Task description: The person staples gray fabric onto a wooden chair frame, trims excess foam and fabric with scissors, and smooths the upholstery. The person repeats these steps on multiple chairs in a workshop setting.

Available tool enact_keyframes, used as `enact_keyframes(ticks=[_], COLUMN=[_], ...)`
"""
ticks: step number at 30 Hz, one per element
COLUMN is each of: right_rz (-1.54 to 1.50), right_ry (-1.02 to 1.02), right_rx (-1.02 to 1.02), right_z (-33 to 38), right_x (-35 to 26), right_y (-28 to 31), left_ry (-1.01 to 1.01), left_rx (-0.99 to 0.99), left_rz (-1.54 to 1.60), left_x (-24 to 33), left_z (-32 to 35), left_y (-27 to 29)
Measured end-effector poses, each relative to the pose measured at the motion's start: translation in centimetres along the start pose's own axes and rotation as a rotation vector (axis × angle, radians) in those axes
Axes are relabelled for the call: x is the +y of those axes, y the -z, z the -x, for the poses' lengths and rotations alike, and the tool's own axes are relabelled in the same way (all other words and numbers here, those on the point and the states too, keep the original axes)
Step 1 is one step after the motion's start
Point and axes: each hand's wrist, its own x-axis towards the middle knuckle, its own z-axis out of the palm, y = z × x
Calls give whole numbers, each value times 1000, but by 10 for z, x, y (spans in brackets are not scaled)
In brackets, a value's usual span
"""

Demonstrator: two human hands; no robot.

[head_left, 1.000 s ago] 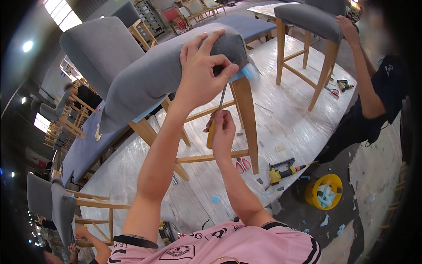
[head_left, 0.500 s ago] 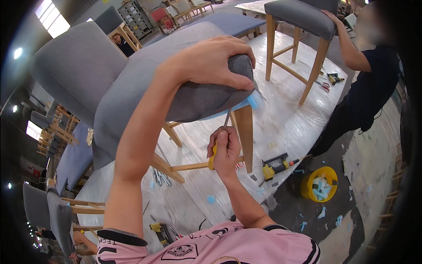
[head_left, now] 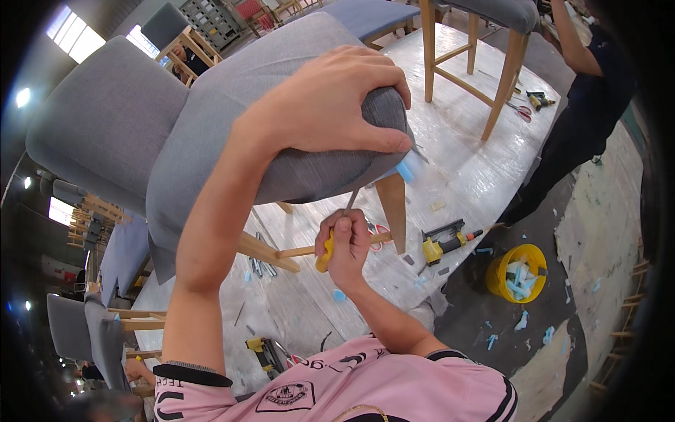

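Note:
A grey upholstered chair (head_left: 218, 133) with wooden legs stands tilted in front of me. My left hand (head_left: 341, 102) grips the front corner of its seat, fingers curled over the far side and thumb pressed along the near edge. Below that corner, my right hand (head_left: 344, 246) is closed around the yellow handle of a screwdriver (head_left: 325, 254). The metal shaft points up to the seat's underside, where its tip is hidden. A strip of light blue foam (head_left: 406, 171) pokes out under the corner, beside a front leg (head_left: 391, 211).
The chair stands on a plastic-covered table (head_left: 464, 176). Staple guns (head_left: 444, 246) (head_left: 264, 356), red-handled scissors (head_left: 380, 238) and metal bolts (head_left: 261, 264) lie on it. A yellow bucket (head_left: 496, 278) of scraps is on the floor at right. Another person (head_left: 590, 119) works beside a second chair (head_left: 492, 14).
My right hand and screwdriver have moved slightly left and down. My left hand keeps its hold on the seat corner. At the right, the other person's arm has shifted.

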Motion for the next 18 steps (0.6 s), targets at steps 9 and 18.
enact_keyframes(ticks=[9,18], right_rz=[36,-101], right_ry=[-7,-46], right_rx=[-31,34], right_z=[26,22], right_x=[-11,-8], right_y=[48,33], left_ry=[-54,-69], left_rx=[-123,-7], left_rz=[29,12], left_x=[41,50], left_z=[-9,-2], left_y=[-14,-32])
